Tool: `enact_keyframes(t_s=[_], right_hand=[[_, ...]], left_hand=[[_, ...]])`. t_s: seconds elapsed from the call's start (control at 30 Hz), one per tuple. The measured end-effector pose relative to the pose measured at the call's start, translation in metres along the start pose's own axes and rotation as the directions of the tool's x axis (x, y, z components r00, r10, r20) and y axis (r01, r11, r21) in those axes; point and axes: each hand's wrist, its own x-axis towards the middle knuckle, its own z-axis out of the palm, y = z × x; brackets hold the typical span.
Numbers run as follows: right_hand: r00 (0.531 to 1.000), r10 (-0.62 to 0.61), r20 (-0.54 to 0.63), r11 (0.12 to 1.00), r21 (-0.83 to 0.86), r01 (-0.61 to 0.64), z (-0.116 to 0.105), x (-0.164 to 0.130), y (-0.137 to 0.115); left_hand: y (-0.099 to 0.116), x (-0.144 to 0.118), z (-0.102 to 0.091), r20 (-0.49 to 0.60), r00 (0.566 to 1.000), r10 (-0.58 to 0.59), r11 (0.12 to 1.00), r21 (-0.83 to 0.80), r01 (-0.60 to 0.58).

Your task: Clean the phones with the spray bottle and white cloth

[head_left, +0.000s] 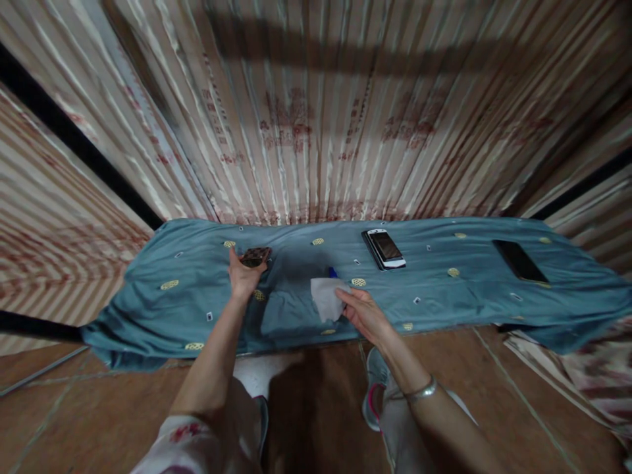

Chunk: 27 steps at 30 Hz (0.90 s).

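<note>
My left hand [243, 276] has its fingers closed around the near edge of a small, flat, brown-checked item [257, 256], perhaps a phone in a case, low over the blue cloth cover. One finger sticks out to its left. A thin, light grey wiping cloth [326, 299] hangs from my right hand [364, 312], pinched at its right edge between thumb and fingers. Just behind that cloth a small dark blue thing [332, 271] shows, mostly hidden. Further right lies a white phone [386, 247] on top of a larger dark flat item [372, 253].
A blue patterned cover [291, 316] drapes over the long, low surface before me. At its right lies a black phone [521, 259]. Pleated curtains [306, 151] hang close behind, with dark poles [99, 151] at the sides. My feet stand on brown floor tiles [316, 408].
</note>
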Motion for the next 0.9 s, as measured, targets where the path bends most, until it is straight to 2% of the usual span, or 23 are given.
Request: enact_keyframes(t_s=[0.07, 0.13, 0.23, 0.37, 0.47, 0.6, 0.67, 0.8, 0.9], right_hand=[[0.999, -0.031, -0.015, 0.999, 0.019, 0.031, 0.001, 0.001, 0.000], [0.994, -0.094, -0.063, 0.994, 0.057, 0.097, 0.002, 0.003, -0.002], [0.968, -0.188, -0.166, 0.974, 0.090, 0.205, 0.002, 0.009, -0.006], [0.919, -0.272, -0.284, 0.957, 0.021, 0.290, -0.002, 0.015, -0.011], [0.910, -0.296, -0.292, 0.953, -0.030, 0.301, -0.003, 0.018, -0.010], [0.943, -0.255, -0.212, 0.967, -0.042, 0.252, -0.001, 0.019, -0.003], [0.962, -0.207, -0.180, 0.978, -0.045, 0.203, -0.001, 0.020, 0.001], [0.961, -0.207, -0.182, 0.978, -0.047, 0.202, 0.000, 0.021, 0.009], [0.951, -0.232, -0.206, 0.973, -0.067, 0.223, 0.002, 0.022, 0.017]], left_hand=[[0.008, -0.006, -0.003, 0.028, 0.997, -0.074, 0.982, -0.171, 0.078], [0.019, -0.016, -0.005, 0.082, 0.991, -0.103, 0.927, -0.354, 0.126], [0.034, -0.039, -0.005, 0.243, 0.969, -0.051, 0.796, -0.575, 0.187], [0.049, -0.077, -0.001, 0.417, 0.908, 0.026, 0.703, -0.653, 0.280], [0.057, -0.106, 0.000, 0.495, 0.864, 0.094, 0.715, -0.638, 0.288], [0.060, -0.133, 0.002, 0.506, 0.841, 0.190, 0.763, -0.616, 0.198], [0.059, -0.139, 0.002, 0.492, 0.845, 0.210, 0.775, -0.611, 0.164], [0.058, -0.136, 0.008, 0.406, 0.902, 0.146, 0.738, -0.652, 0.174], [0.057, -0.129, 0.015, 0.395, 0.918, 0.037, 0.633, -0.720, 0.284]])
